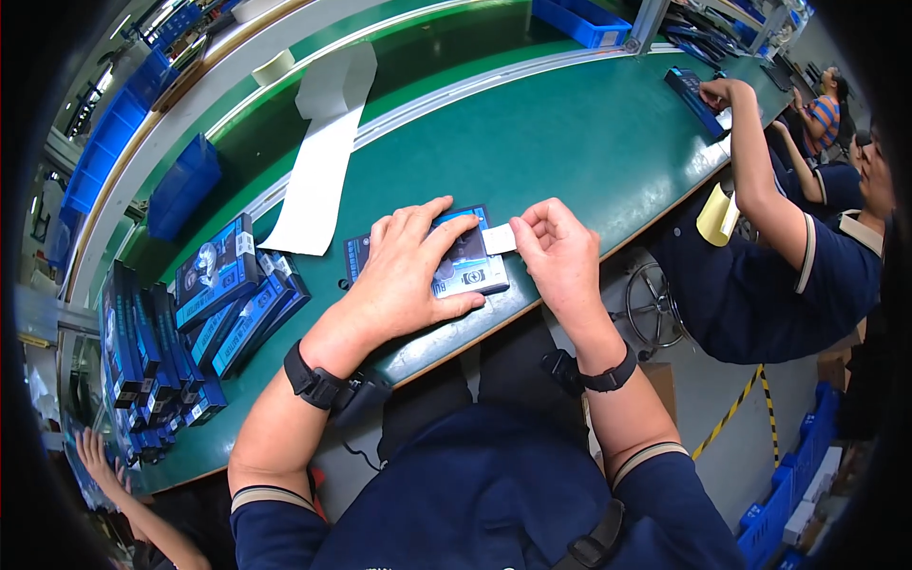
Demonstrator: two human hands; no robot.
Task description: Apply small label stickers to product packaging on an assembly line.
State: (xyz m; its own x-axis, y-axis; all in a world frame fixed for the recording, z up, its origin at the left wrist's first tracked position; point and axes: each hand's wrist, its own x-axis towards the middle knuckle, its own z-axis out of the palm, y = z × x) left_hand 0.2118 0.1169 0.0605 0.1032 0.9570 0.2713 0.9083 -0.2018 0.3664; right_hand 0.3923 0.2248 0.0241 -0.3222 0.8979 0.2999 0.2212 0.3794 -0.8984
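A flat dark-blue box (485,276) with printed pictures lies on the green table in front of me. My left hand (404,261) spans it from above, fingertips toward its far side and thumb along its near edge, covering much of the middle. At the box's right end, my right hand (554,249) pinches a small white label (499,239) between thumb and forefinger. The label's left part overlaps the box; whether it is stuck down there I cannot tell.
A long white paper strip (321,180) lies beyond my left hand. Several similar boxes (217,271) are piled at the left. Blue bins (185,185) stand past the table's far edge. On the right, a co-worker's hand (722,92) handles another box (693,100). Another person's hand (98,461) reaches in at lower left.
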